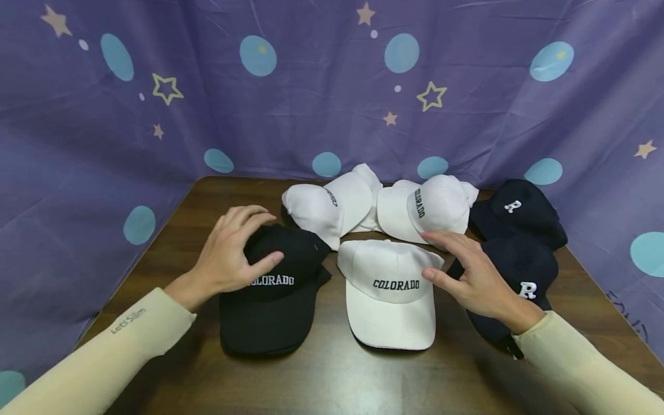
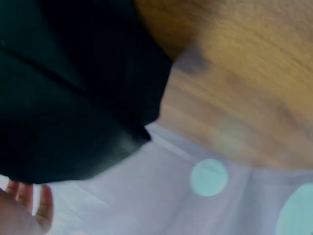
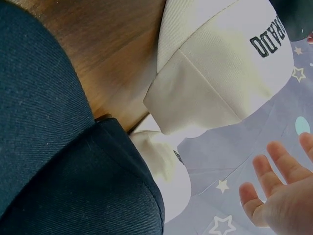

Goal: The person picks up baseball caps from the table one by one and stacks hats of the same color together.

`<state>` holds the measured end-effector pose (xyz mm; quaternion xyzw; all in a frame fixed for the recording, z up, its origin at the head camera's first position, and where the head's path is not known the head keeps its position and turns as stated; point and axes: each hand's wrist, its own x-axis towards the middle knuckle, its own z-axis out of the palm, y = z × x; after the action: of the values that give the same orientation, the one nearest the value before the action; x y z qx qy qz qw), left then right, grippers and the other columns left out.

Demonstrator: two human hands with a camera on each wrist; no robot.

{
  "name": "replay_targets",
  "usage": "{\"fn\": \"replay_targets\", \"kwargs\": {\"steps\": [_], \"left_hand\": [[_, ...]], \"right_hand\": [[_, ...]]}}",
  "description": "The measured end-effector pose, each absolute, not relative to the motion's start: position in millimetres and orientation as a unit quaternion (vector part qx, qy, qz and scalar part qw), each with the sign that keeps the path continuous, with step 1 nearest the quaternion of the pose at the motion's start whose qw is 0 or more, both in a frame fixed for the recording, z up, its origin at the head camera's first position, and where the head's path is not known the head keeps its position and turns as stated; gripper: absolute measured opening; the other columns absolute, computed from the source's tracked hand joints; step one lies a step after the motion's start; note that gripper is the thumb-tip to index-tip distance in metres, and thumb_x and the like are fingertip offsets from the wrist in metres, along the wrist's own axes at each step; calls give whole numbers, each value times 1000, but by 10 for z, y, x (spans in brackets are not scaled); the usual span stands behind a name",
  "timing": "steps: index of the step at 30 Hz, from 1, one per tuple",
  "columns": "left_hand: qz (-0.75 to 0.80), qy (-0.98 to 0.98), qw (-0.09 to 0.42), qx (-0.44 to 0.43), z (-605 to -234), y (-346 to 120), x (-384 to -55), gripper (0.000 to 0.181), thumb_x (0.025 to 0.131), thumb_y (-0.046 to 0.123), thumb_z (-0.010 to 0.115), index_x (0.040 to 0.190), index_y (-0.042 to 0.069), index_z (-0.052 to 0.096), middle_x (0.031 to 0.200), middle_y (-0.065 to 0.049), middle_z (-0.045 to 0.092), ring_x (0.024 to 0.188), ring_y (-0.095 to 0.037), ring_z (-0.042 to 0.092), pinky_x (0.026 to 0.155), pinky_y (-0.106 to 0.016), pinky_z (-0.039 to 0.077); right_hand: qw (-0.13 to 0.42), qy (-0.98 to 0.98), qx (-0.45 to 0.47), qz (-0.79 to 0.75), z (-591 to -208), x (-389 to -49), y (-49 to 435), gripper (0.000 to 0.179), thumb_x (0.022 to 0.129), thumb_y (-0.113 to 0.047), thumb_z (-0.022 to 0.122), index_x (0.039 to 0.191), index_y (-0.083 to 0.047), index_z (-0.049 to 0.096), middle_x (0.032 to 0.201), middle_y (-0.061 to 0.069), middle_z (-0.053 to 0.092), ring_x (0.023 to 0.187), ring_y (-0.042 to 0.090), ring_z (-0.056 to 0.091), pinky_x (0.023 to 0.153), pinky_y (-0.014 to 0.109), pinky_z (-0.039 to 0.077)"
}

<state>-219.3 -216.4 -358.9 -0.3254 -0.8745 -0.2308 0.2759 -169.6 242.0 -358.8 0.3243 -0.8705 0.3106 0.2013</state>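
My left hand (image 1: pixel 224 253) is held over the left side of a black baseball cap (image 1: pixel 270 320), thumb and fingers spread apart. The cap has white COLORADO lettering, partly covered by my thumb. To its right sits a white baseball cap (image 1: pixel 389 320) with black COLORADO lettering, its brim facing me. My right hand (image 1: pixel 474 279) hovers by that cap's right side, fingers extended and holding nothing. In the left wrist view the black cap (image 2: pixel 73 107) fills the upper left, with fingertips below it. The right wrist view has the white cap (image 3: pixel 215 73) beyond my extended fingers (image 3: pixel 281 164).
Behind stand more white caps, one at the left (image 1: pixel 313 210) and one at the right (image 1: pixel 441 202). Two navy caps with a white R, a rear one (image 1: pixel 534 210) and a front one (image 1: pixel 519 259), lie at right. A purple curtain (image 1: pixel 332 104) surrounds the wooden table (image 1: pixel 337 380).
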Motion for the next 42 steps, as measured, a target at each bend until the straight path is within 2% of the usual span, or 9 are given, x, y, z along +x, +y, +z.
{"fn": "replay_targets", "kwargs": {"steps": [4, 7, 9, 18, 26, 30, 36, 42], "left_hand": [[-153, -890, 250, -349, -3695, -2074, -2100, 79, 76, 65, 76, 135, 15, 63, 135, -9, 58, 125, -33, 52, 106, -58, 39], [-125, -903, 220, -347, -3776, -2060, -2061, 89, 73, 71, 76, 141, 16, 59, 139, -10, 56, 128, -34, 51, 111, -58, 36], [-119, -907, 209, -345, -3805, -2063, -2050, 93, 72, 73, 76, 143, 17, 57, 141, -11, 55, 128, -34, 51, 110, -59, 37], [-124, -916, 172, -340, -3802, -2081, -2077, 95, 70, 71, 80, 145, 19, 54, 142, -8, 53, 128, -32, 50, 103, -60, 42], [-125, -924, 160, -324, -3798, -2088, -2063, 95, 69, 72, 80, 144, 21, 54, 140, -8, 54, 128, -31, 51, 100, -61, 44], [-120, -929, 150, -316, -3759, -2089, -2038, 98, 70, 76, 77, 146, 20, 52, 142, -9, 53, 130, -33, 49, 102, -62, 42], [-131, -935, 146, -296, -3612, -2018, -2022, 100, 75, 80, 69, 150, 17, 49, 146, -12, 51, 136, -36, 46, 110, -62, 36], [-183, -946, 117, -240, -3423, -1866, -2100, 82, 92, 69, 59, 146, 8, 52, 148, -16, 52, 135, -38, 48, 110, -61, 38]], "right_hand": [[203, -869, 326, 313, -3592, -1694, 2419, 65, 82, -10, 85, 142, -8, 59, 140, 5, 61, 130, 22, 53, 107, 17, 33], [204, -869, 327, 312, -3600, -1689, 2416, 65, 82, -10, 85, 142, -7, 59, 140, 6, 61, 130, 23, 53, 108, 17, 33], [205, -869, 327, 311, -3604, -1687, 2415, 65, 82, -10, 85, 142, -7, 59, 140, 6, 61, 130, 23, 54, 108, 17, 32], [201, -872, 323, 308, -3620, -1691, 2414, 64, 83, -12, 84, 143, -9, 59, 140, 5, 61, 130, 24, 53, 106, 20, 35], [199, -873, 326, 304, -3643, -1719, 2415, 64, 84, -12, 83, 143, -10, 58, 140, 6, 61, 127, 23, 55, 94, 25, 43], [194, -876, 322, 303, -3645, -1718, 2410, 64, 85, -13, 83, 143, -9, 58, 141, 6, 60, 129, 24, 54, 98, 25, 41], [198, -879, 315, 299, -3634, -1702, 2415, 63, 85, -14, 83, 143, -9, 59, 142, 6, 60, 131, 26, 53, 103, 32, 39], [197, -878, 316, 302, -3630, -1697, 2416, 64, 85, -13, 83, 143, -10, 59, 142, 7, 59, 131, 26, 52, 104, 25, 37]]}}
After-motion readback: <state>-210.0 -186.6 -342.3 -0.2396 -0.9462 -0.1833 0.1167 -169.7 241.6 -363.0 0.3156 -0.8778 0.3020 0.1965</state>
